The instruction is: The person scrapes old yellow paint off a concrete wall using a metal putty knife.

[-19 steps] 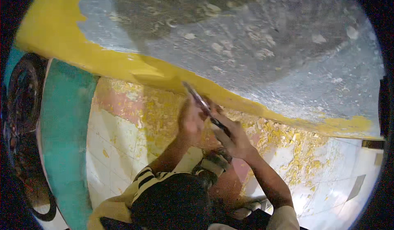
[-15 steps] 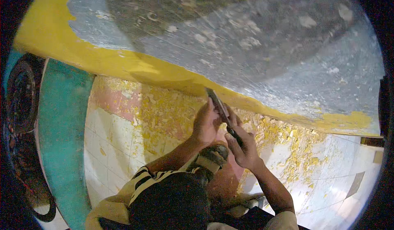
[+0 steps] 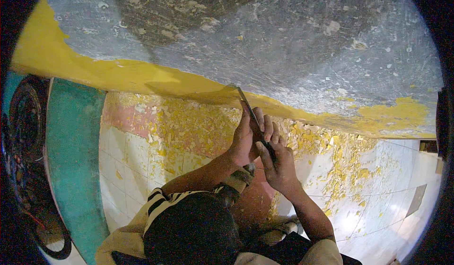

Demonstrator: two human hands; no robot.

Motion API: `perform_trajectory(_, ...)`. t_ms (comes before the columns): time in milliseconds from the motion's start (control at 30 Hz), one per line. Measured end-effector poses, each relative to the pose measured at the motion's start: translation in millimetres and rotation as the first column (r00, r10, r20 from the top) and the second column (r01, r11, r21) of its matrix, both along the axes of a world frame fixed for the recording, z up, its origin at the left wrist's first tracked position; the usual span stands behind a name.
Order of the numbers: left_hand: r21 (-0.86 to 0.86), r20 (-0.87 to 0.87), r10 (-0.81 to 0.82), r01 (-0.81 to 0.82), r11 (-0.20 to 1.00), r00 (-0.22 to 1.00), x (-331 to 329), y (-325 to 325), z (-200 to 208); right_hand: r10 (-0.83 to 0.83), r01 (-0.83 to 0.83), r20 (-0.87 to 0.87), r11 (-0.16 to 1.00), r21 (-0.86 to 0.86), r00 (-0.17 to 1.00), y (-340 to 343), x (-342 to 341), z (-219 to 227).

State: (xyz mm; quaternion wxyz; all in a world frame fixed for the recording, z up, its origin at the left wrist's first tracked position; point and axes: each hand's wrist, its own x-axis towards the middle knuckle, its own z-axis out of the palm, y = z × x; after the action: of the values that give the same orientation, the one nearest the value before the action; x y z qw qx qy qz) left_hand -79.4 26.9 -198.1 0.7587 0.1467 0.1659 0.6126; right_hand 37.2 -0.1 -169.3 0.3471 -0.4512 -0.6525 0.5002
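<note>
A long, thin paint scraper (image 3: 251, 111) with a dark handle slants up to the wall. Its tip meets the edge where yellow paint (image 3: 189, 84) borders the bared grey surface (image 3: 227, 43). My right hand (image 3: 281, 168) is closed round the handle end, thumb laid along it. My left hand (image 3: 242, 141) grips the scraper further up, the blade passing between its thumb and fingers. Both hands are just below the wall's lower yellow strip.
Yellow paint flakes (image 3: 189, 128) cover the floor along the wall and scatter over white tiles (image 3: 125, 158). On the left stand a green panel (image 3: 74, 165) and a dark wheel (image 3: 27, 116). A grey rectangular patch (image 3: 416, 201) lies on the right-hand tiles.
The scraper's tip has shifted slightly up and left against the wall, and its blade is turned more edge-on. Both hands keep their hold. The view has shifted a little.
</note>
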Motion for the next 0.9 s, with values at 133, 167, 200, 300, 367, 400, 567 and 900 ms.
perform_trajectory(133,-0.021,-0.069,0.100,-0.101,0.995,0.993,-6,5,7,0.038,-0.043,0.111,0.998,0.043,0.993,4,-5,-10)
perform_trajectory(167,-0.021,-0.069,0.099,-0.101,0.995,0.993,-10,6,12,0.041,-0.044,0.122,0.999,0.015,0.992,5,-11,-10)
perform_trajectory(200,-0.014,-0.050,0.147,-0.148,0.989,0.988,-15,7,18,0.046,-0.044,0.132,0.999,-0.013,0.990,7,-18,-8)
perform_trajectory(300,-0.013,0.052,0.152,-0.152,0.988,0.987,-46,14,23,0.092,-0.095,0.028,0.987,0.127,0.995,23,-47,12)
perform_trajectory(367,0.044,0.074,0.235,-0.238,0.970,0.969,-64,16,25,0.132,-0.130,-0.043,0.991,0.041,0.990,29,-65,21)
perform_trajectory(400,0.045,0.075,0.234,-0.238,0.970,0.969,-76,19,26,0.150,-0.145,-0.065,0.986,0.079,0.987,30,-73,23)
perform_trajectory(567,0.179,0.006,0.284,-0.281,0.943,0.959,-94,17,30,0.168,-0.162,-0.027,0.976,0.146,0.985,27,-92,19)
perform_trajectory(900,-0.072,-0.278,0.024,-0.045,0.996,0.960,-39,0,22,0.022,-0.048,-0.111,0.970,-0.237,0.994,-2,-48,9)
